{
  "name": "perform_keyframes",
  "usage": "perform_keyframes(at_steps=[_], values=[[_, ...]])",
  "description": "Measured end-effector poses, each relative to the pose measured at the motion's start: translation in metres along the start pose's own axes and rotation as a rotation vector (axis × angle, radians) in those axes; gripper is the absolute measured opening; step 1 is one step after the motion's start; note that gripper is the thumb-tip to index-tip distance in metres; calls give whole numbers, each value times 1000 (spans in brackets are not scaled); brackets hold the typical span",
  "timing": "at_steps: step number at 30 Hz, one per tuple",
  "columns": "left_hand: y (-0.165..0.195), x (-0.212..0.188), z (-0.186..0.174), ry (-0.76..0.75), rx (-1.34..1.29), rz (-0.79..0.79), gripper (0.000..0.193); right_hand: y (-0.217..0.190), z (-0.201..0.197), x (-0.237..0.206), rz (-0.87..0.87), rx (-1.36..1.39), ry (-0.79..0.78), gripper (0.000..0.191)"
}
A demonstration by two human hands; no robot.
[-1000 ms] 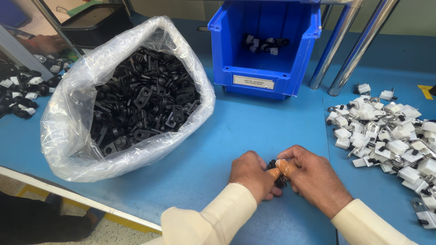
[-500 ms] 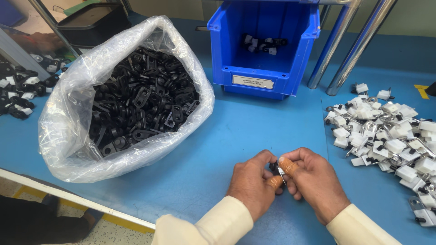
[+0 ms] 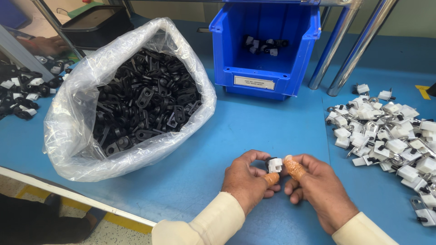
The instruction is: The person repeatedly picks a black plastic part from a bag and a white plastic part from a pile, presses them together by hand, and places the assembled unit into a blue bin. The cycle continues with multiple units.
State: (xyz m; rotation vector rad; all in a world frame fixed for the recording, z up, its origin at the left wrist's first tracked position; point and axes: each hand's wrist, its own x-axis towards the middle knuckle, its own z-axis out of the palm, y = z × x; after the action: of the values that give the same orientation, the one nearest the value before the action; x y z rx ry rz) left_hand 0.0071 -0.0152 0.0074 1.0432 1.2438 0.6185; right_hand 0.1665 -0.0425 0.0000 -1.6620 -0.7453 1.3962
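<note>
Bare blue table (image 3: 254, 131) lies between the bag (image 3: 81, 118) of black parts at left, the blue bin (image 3: 265, 68) far, and the white clips (image 3: 386, 131) at right. Near the front edge, the left hand (image 3: 247, 181) and right hand (image 3: 320, 190) meet, fingertips clamped on one small clip (image 3: 274, 165).

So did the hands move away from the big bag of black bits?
No. The left hand and right hand sit at the same spot right of the plastic bag, both pinching the small white part.
</note>
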Motion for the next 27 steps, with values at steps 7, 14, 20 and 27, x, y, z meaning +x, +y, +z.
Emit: perform_keyframes(at_steps=[7, 14, 20, 27], values=[[-1, 2, -3, -63, -65, -13, 52, 1, -15, 9, 233, 124, -114, 29], [-1, 3, -9, -197, -71, 12, 54, 2, -26, 23, 296, 123, -211, 22], [-1, -2, 0, -77, -40, 1, 45, 20, -7, 22, 116, 203, 15, 17], [2, 1, 4, 70, -79, -10, 41, 46, 17, -4, -490, -322, 305, 23]])
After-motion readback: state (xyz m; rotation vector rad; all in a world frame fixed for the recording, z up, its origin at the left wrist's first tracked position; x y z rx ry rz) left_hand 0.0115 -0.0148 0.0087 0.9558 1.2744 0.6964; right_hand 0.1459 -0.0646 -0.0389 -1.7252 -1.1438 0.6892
